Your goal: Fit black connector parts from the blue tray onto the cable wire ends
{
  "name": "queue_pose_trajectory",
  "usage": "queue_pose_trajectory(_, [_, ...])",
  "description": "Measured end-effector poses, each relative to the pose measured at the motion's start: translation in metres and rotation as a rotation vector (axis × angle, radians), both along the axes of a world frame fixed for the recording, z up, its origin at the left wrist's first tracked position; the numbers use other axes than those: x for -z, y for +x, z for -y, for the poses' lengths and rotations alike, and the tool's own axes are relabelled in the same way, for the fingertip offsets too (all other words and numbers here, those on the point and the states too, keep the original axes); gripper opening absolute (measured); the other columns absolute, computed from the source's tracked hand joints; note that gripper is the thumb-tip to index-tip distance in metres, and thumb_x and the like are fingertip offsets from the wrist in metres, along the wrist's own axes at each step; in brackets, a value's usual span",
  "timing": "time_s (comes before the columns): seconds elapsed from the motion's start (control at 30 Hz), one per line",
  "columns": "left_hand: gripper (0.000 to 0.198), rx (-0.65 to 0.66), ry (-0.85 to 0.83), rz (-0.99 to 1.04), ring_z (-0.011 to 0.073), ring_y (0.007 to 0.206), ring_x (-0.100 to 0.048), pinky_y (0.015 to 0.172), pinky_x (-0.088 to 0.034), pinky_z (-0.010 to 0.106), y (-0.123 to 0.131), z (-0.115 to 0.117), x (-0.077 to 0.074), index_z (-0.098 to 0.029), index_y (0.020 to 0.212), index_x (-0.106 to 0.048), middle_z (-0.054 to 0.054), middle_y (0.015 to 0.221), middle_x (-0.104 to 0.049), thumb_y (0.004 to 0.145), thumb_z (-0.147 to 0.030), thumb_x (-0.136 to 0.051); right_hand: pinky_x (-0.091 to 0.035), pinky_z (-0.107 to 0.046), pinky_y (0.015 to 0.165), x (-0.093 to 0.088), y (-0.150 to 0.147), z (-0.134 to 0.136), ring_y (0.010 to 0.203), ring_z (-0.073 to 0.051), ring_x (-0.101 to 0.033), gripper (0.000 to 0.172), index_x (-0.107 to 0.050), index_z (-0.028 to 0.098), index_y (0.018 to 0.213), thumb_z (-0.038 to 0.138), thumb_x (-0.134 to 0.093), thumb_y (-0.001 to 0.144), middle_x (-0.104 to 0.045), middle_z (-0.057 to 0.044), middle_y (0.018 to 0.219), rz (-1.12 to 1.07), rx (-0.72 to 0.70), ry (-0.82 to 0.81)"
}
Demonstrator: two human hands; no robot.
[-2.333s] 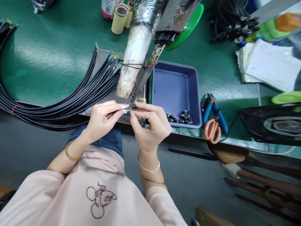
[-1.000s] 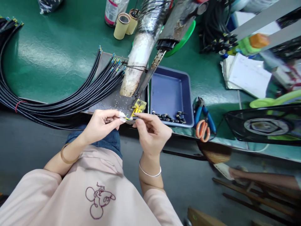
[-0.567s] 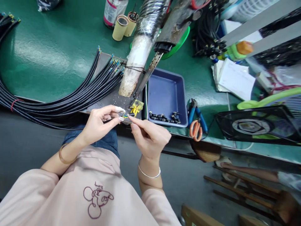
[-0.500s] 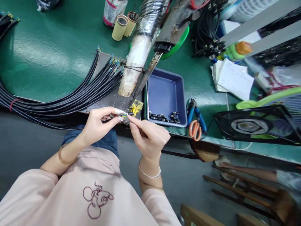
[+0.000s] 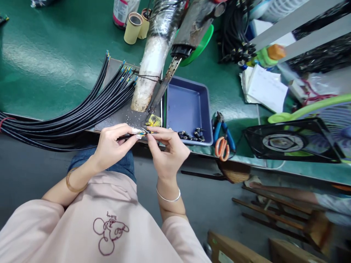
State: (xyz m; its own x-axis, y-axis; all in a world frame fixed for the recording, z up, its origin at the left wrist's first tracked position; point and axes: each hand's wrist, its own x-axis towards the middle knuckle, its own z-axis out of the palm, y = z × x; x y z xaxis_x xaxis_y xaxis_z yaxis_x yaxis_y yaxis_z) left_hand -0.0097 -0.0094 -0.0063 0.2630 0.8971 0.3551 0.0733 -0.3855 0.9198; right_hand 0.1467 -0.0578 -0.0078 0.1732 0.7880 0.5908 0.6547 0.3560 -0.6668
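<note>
My left hand (image 5: pixel 116 140) is closed in a pinch on the end of a black cable, just in front of the work plate's edge. Thin coloured wires (image 5: pixel 142 134), blue and yellow among them, stick out past its fingertips. Facing it, my right hand (image 5: pixel 168 146) pinches thumb against forefinger right at those wires; what lies between its fingertips is too small to name. Behind the fingertips sits a yellow sponge-like pad (image 5: pixel 154 119) on the dark plate (image 5: pixel 109 71). A soldering iron (image 5: pixel 161 87) slants down toward the pad, beside a wrapped white tube (image 5: pixel 145 73).
A bundle of black cables (image 5: pixel 71 124) lies at left. Right of the plate, a blue tray (image 5: pixel 189 84) holds several small black connectors (image 5: pixel 192 135). Blue-handled pliers (image 5: pixel 223 131), orange-handled scissors (image 5: pixel 222 149) and a black fan (image 5: pixel 290 140) follow. Another person's leg (image 5: pixel 285 193) shows beyond.
The view has shifted slightly, so the bench appears further left. My right fingers have changed their grip at the wire ends, with the thumb now lower and the fingers more spread apart.
</note>
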Motion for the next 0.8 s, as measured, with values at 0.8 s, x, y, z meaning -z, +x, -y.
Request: queue_pose_trajectory(0.8, [0.012, 0.103, -0.455, 0.301, 0.0067, 0.062, -0.056, 0.061, -0.047, 0.017, 0.017, -0.020, -0.004, -0.015, 0.072, -0.062, -0.003, 0.068, -0.062, 0.068, -0.014, -0.073, -0.068, -0.032, 0.078, 0.005, -0.003, -0.012, 0.089, -0.016, -0.076, 0.019, -0.057, 0.022, 0.081, 0.007, -0.067, 0.085, -0.077, -0.004, 0.104, -0.051, -0.031, 0.097])
